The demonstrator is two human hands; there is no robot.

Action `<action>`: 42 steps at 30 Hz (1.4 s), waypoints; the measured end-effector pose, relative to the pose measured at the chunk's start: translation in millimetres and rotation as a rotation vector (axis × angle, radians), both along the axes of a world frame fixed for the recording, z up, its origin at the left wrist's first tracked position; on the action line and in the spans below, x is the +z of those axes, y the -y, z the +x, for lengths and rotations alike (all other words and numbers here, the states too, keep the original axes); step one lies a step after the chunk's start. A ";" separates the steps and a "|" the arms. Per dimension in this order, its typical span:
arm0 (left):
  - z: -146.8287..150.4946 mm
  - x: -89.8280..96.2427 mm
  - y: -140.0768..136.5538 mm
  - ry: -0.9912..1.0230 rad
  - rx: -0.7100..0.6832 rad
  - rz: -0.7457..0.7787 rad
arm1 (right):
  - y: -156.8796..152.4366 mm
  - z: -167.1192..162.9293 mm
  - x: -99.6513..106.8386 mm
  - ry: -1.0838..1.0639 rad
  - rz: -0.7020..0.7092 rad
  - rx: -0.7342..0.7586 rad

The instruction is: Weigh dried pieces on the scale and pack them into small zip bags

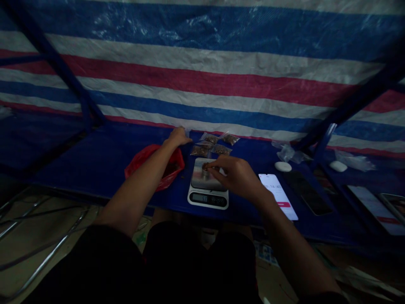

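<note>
A digital scale (208,202) with a lit display stands on the blue table, and a small metal cup (205,174) rests on its plate. My right hand (236,173) reaches over the plate, thumb and fingertips closed together at the cup's mouth, where brown bits show. What the fingertips pinch is too small to make out. Past the red plastic bag (134,168), my left hand (177,137) lies at the table's back edge. Its thumb is held apart, and the other fingers are partly hidden. A bit of clear plastic (187,131) shows beside it. My left forearm crosses above the red bag.
Several small clear bags of brown bits (200,151) lie behind the scale. To the right are a lit phone (278,196), a dark phone (311,196), a white oval case (282,166) and clear plastic bags (286,152). A striped tarp (202,84) hangs behind the table.
</note>
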State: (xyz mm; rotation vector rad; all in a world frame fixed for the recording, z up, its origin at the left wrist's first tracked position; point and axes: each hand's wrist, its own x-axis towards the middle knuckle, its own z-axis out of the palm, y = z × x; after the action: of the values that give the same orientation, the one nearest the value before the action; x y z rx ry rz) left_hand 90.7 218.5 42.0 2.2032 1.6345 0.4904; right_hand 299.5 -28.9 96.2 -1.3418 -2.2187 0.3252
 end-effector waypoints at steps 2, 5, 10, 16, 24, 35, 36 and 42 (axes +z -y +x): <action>-7.9 6.7 1.6 -0.021 0.060 0.025 | 8.0 -21.0 -0.4 0.100 0.039 0.079; -18.2 22.5 11.3 -0.012 0.113 0.120 | 9.5 -57.7 -3.9 0.347 0.075 0.126; -40.0 49.6 42.2 0.076 0.049 0.309 | -11.7 -103.0 -8.6 0.546 0.022 0.094; -71.7 64.5 80.4 0.051 -0.134 0.425 | -25.2 -117.9 -15.4 0.581 -0.021 0.103; -99.5 80.0 133.6 0.215 -0.142 0.629 | -15.9 -73.5 0.2 0.337 0.009 0.169; -92.6 65.0 177.0 0.580 -0.165 0.678 | -42.2 -11.3 27.8 0.067 -0.146 0.046; -89.3 62.3 179.6 0.616 -0.159 0.672 | -44.2 -12.4 28.2 0.098 -0.152 0.057; -76.3 52.8 192.5 0.767 -0.082 0.696 | -49.8 -19.3 23.5 0.230 -0.150 0.090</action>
State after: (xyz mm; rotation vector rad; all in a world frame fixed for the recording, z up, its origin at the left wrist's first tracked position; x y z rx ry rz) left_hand 14.4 26.0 94.7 2.0349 1.0217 1.8211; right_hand 280.2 20.9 119.7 -1.4217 -2.4928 0.3940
